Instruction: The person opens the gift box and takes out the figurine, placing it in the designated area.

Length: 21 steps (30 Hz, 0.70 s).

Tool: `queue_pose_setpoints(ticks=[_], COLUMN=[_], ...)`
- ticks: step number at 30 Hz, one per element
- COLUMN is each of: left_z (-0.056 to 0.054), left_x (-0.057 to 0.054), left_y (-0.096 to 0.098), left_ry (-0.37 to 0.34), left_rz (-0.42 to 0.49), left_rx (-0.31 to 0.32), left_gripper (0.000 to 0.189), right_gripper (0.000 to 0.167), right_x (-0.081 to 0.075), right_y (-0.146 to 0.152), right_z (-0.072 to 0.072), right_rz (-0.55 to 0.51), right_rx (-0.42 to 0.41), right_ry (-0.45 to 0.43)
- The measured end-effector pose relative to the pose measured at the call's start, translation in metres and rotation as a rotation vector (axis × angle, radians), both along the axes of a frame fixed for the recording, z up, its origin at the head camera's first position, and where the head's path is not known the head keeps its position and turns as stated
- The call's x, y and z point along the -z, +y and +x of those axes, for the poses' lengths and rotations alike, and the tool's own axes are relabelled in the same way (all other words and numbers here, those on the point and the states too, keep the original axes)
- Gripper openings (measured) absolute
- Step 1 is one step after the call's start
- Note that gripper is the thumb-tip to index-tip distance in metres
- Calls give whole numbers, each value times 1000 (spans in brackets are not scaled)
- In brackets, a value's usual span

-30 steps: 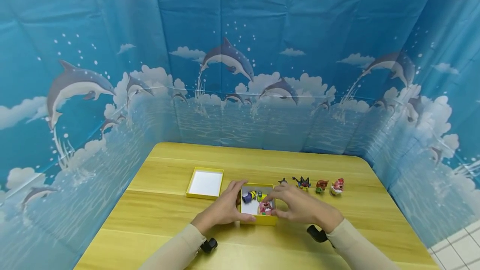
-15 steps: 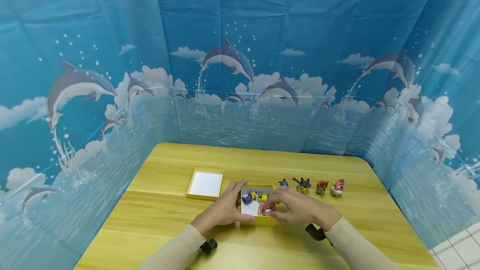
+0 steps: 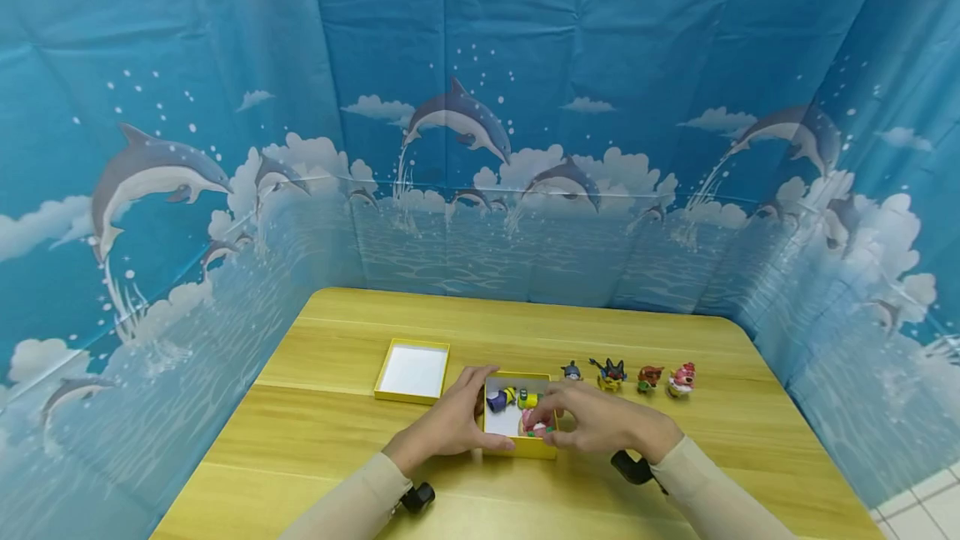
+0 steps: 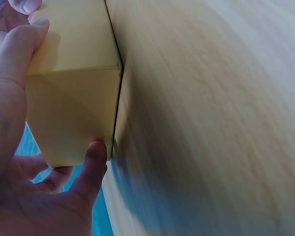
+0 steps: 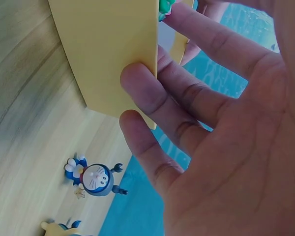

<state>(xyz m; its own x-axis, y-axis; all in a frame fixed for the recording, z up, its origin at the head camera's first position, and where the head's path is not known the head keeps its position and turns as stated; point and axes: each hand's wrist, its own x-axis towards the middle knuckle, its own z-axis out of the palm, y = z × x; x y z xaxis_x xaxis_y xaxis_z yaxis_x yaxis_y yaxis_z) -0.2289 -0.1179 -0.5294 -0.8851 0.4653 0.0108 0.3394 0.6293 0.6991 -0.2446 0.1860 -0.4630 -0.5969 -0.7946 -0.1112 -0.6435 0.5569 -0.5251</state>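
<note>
My left hand grips the left side of a yellow box, thumb along its front and fingers round the side. In the left wrist view the fingertips press the box's yellow wall. My right hand reaches over the box's right edge, its fingers on a pink toy figurine inside. The right wrist view shows two fingertips against the box's outer wall, the index finger at a green bit of the figurine; the thumb tip is hidden. Behind it in the box lie a purple-and-yellow figurine and a green-and-yellow figurine.
A shallow yellow lid, white inside, lies left of the box on the wooden table. Right of the box stand a blue cat figurine, a black-and-yellow figurine, a brown figurine and another pink figurine.
My right fingers have moved further into the box and closed in on the pink figurine, covering more of it. The left hand keeps its grip on the box.
</note>
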Motion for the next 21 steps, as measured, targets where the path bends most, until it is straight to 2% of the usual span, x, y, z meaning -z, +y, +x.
queue_pose_setpoints(ticks=[9,21], left_z=[2,3], left_x=[1,-1], left_y=[2,2], left_ry=[5,3], left_rz=[-9,-5], left_rx=[2,-7], left_gripper=[130,129], right_gripper=[20,13], right_x=[0,-4], right_y=[3,-1], right_z=[0,-5], right_rz=[-41,-111], right_rx=[-26,-40], right_ry=[-48,-71])
